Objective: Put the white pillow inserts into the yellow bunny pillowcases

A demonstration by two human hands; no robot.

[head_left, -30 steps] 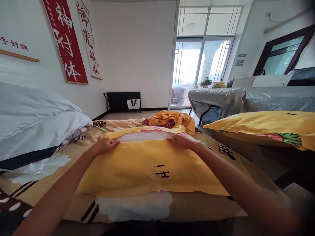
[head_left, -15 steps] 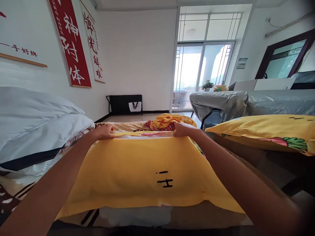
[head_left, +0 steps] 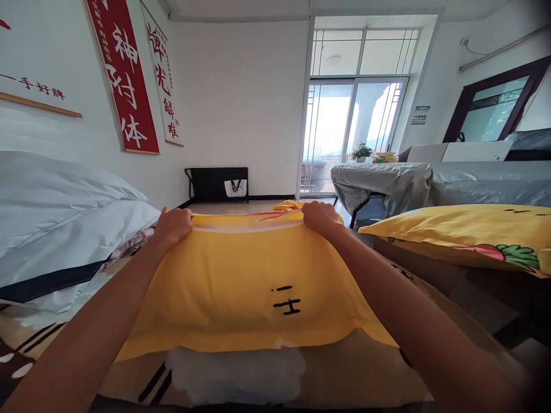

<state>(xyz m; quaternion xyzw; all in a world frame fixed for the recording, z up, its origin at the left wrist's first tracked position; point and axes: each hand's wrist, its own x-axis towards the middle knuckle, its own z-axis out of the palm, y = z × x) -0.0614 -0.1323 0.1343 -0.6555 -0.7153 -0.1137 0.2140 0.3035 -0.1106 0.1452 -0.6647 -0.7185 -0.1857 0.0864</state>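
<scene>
A yellow pillowcase (head_left: pixel 219 287) with "Hi" printed on it lies in front of me, filled out in the middle as if a pillow is inside. My left hand (head_left: pixel 174 222) is closed on the far left corner of its edge, and my right hand (head_left: pixel 321 217) grips the far right part of that edge. Between the hands the edge is pulled taut and lifted, with a white strip showing along the fold. Beneath it spreads a brown and beige patterned bed cover (head_left: pixel 344 373).
White bedding (head_left: pixel 64 212) is piled on the left. Another yellow pillow (head_left: pixel 465 235) with a radish print lies to the right. Bunched yellow cloth (head_left: pixel 286 205) shows behind the pillowcase. Farther back stand a table under silvery plastic (head_left: pixel 379 175) and a black folded panel (head_left: pixel 206 184).
Both hands have raised the far edge of the pillowcase, and its near edge has slid away from me. The bunched yellow cloth behind is now mostly hidden.
</scene>
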